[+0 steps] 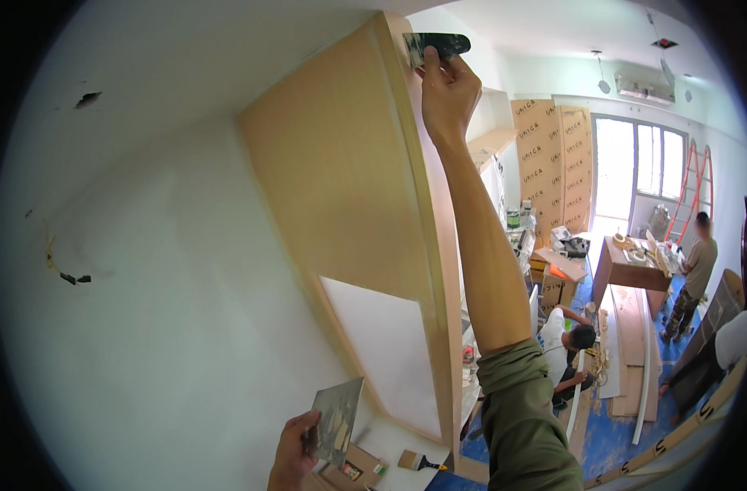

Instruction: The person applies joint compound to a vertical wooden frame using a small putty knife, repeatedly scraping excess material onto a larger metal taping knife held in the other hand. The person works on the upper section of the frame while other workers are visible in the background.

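Note:
High up by the ceiling, my right hand (451, 92) grips a putty knife (444, 44) with a dark handle. Its smeared blade meets the top of the narrow edge of a tan wooden panel (332, 155). Low down, my left hand (291, 448) is closed on a flat metal plate (328, 416) that carries pale filler and stands tilted. A white rectangular recess (381, 348) is set in the panel's lower part. Pale filler shows in streaks along the panel's edges.
A paintbrush (420, 461) lies on a ledge below. To the right, one person (560, 340) crouches by long boards (631, 360) and another (701, 254) stands at a wooden worktable (635, 274). An orange ladder (692, 192) leans near the window. Blue sheeting (607, 442) covers the floor.

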